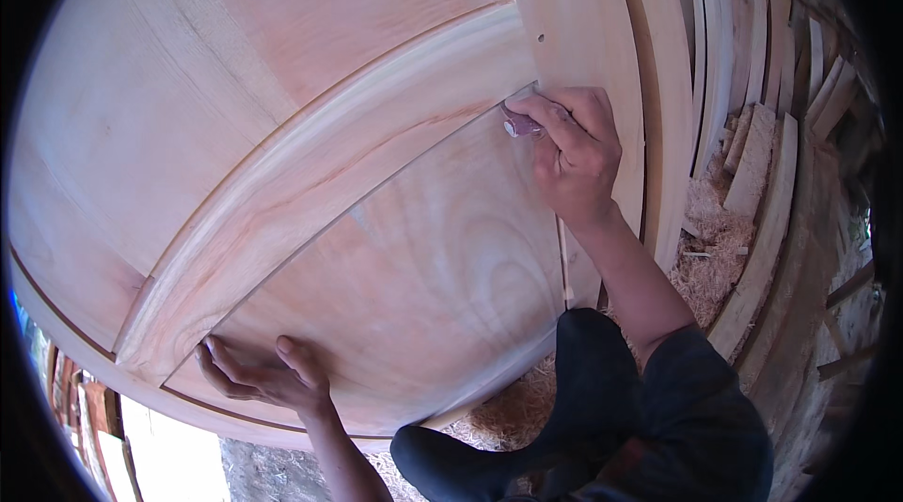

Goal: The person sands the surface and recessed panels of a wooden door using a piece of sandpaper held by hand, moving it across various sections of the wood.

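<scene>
A large bare wooden panelled door (310, 126) fills most of the view, leaning in front of me. My right hand (572, 143) presses a small folded piece of sandpaper (520, 122) into the upper corner of the lower panel (423, 267), where the groove meets the frame. My left hand (259, 372) lies flat with fingers spread on the lower left corner of that same panel, steadying it. My dark-trousered knee (602, 380) is below the door.
Several wooden boards and door frames (743, 50) lean stacked at the right. Wood shavings (715, 248) cover the floor under and beside the door. More timber pieces (828, 220) lie at the far right.
</scene>
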Action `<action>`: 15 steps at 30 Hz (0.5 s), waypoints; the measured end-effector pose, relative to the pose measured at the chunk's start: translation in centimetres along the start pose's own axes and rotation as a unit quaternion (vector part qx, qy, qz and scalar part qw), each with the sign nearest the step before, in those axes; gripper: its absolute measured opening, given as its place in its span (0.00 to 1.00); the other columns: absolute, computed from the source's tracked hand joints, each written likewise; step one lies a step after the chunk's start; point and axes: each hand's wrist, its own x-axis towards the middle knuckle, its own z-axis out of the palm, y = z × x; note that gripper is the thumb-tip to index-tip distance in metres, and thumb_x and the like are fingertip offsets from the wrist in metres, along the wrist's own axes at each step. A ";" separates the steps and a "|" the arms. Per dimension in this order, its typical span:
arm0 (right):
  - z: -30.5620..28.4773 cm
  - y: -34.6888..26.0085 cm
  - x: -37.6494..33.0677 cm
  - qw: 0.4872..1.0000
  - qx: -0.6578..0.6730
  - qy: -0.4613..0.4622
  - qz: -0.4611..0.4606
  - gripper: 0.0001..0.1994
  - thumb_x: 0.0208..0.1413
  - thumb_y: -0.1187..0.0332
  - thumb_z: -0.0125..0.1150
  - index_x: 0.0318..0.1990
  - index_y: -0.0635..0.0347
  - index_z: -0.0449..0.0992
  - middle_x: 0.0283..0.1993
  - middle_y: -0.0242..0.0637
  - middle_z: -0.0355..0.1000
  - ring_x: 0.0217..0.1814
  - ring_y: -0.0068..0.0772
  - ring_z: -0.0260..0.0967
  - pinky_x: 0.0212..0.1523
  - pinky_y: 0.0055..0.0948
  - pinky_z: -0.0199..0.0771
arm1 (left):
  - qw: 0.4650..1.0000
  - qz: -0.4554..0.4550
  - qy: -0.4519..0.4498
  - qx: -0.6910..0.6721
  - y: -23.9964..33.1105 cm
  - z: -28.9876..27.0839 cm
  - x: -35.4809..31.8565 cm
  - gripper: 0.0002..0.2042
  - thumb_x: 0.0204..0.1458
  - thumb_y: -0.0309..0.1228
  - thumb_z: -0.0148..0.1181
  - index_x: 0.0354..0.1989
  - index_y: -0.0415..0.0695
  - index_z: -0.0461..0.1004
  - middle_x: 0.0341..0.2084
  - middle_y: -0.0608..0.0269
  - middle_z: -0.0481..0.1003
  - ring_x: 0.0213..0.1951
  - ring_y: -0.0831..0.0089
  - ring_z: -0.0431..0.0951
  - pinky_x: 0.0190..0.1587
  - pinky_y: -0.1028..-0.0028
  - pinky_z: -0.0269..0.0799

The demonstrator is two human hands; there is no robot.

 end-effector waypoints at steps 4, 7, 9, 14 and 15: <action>0.0 -0.2 0.4 0.999 -0.001 -0.007 -0.039 0.22 0.42 0.87 0.69 0.45 0.55 0.87 0.42 0.29 0.79 0.42 0.37 0.75 0.44 0.36 0.76 | 1.000 0.000 0.002 0.018 -0.2 0.1 0.0 0.38 0.72 0.57 0.47 0.77 0.34 0.58 0.74 0.42 0.52 0.75 0.47 0.55 0.71 0.44 0.60; -0.2 0.4 0.5 0.999 -0.005 0.000 -0.032 0.21 0.43 0.85 0.71 0.46 0.54 0.86 0.43 0.27 0.79 0.42 0.36 0.75 0.45 0.36 0.76 | 0.999 0.004 -0.004 0.032 -0.3 -0.1 -0.3 0.38 0.72 0.57 0.46 0.77 0.35 0.58 0.74 0.42 0.52 0.75 0.48 0.55 0.71 0.44 0.60; 0.5 -0.7 0.2 1.000 0.017 0.007 -0.015 0.20 0.44 0.85 0.70 0.46 0.53 0.86 0.43 0.27 0.79 0.42 0.35 0.75 0.45 0.35 0.76 | 1.000 0.005 0.009 0.008 -0.2 0.3 0.0 0.38 0.72 0.58 0.46 0.77 0.36 0.58 0.73 0.42 0.53 0.75 0.49 0.55 0.71 0.44 0.59; -0.4 0.8 1.1 0.997 0.005 -0.040 -0.064 0.19 0.47 0.83 0.70 0.46 0.52 0.86 0.45 0.26 0.78 0.44 0.35 0.75 0.46 0.35 0.77 | 1.000 0.004 0.004 0.031 -0.1 -0.3 0.1 0.38 0.72 0.58 0.46 0.77 0.36 0.58 0.73 0.42 0.54 0.75 0.48 0.55 0.71 0.44 0.59; -0.1 0.6 0.9 0.998 0.014 -0.037 -0.052 0.18 0.48 0.82 0.70 0.46 0.52 0.86 0.45 0.26 0.78 0.44 0.35 0.75 0.46 0.35 0.77 | 1.000 0.004 0.005 0.024 0.0 -0.2 0.0 0.38 0.72 0.57 0.46 0.77 0.36 0.58 0.73 0.42 0.54 0.75 0.48 0.55 0.71 0.44 0.59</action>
